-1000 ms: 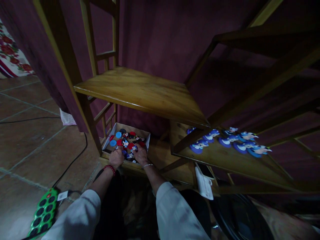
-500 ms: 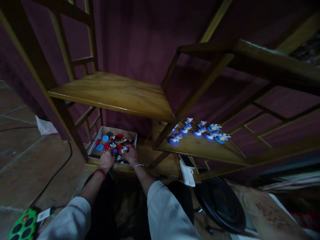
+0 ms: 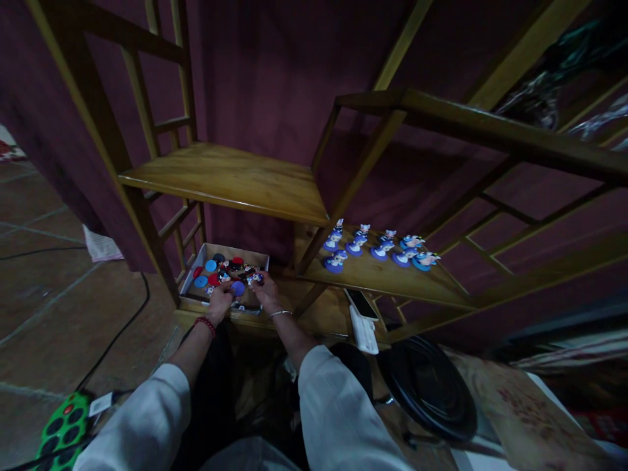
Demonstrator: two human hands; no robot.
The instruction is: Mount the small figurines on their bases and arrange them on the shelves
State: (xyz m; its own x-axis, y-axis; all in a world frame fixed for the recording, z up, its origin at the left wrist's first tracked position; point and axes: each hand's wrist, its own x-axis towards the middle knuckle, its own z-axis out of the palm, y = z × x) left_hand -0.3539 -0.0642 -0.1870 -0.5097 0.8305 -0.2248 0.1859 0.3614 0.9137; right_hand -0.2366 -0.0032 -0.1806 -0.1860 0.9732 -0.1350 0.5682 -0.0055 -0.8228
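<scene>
The clearest change is in the open cardboard box: the purple disc has come into fuller view between the two hands, with more of the box floor showing around it than half a second ago, so the small parts there are being handled and shifted rather than just rested upon. The left hand, above a red beaded bracelet, reaches over the near edge with its fingertips at the disc's left side; whether those fingers are closed on it I cannot tell. The right hand, with a pale bracelet at the wrist, has its thumb and fingers drawn together on a small figurine, as far as this dim, small view allows. Behind and to the left of the hands, still inside the box, lie blue discs, red pieces and more little figures. The box sits on the bottom shelf; to its right, on a slightly higher shelf, figures on purple and blue bases are grouped. No brand or writing can be read: the phone has a dark screen, and the white tag beside the green power strip is too small to make out.
</scene>
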